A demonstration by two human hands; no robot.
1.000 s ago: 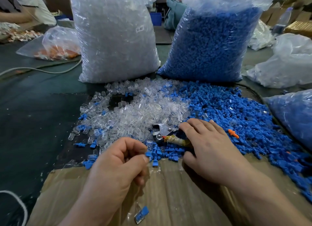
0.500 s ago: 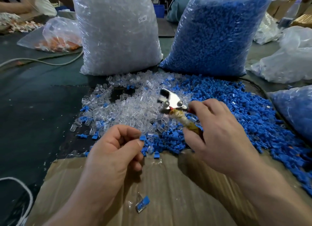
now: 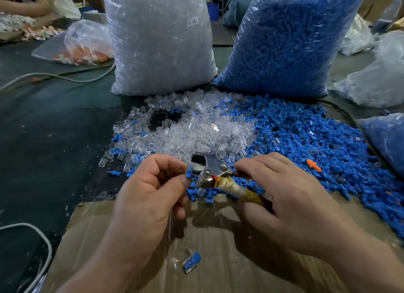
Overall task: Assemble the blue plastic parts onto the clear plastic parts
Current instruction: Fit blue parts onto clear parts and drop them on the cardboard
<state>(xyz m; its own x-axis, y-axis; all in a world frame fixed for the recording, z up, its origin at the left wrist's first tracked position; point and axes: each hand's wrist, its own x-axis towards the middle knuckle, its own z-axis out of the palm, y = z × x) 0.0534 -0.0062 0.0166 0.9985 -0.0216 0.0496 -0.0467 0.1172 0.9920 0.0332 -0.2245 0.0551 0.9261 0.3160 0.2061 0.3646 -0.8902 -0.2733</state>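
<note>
Standing behind the metal tool (image 3: 209, 170), the bag of clear parts (image 3: 159, 41) and the bag of blue parts (image 3: 284, 41) were the biggest things. The loose clear pile (image 3: 192, 128) and blue pile (image 3: 306, 139) lay on the surface (image 3: 54, 139) just beyond the tool. The cardboard sheet (image 3: 218, 270) lay nearer than the tool, with one joined piece (image 3: 192, 261) on it. The right hand (image 3: 290, 200) curled round the tool's wrapped handle. The left hand (image 3: 148, 194) fingers (image 3: 179, 183) pinched a blue part (image 3: 189, 173) against the tool's head. The part looked tiny, light, stiff and probably slippery. It was best pinched by fingertips at the wide end, stem free.
</note>
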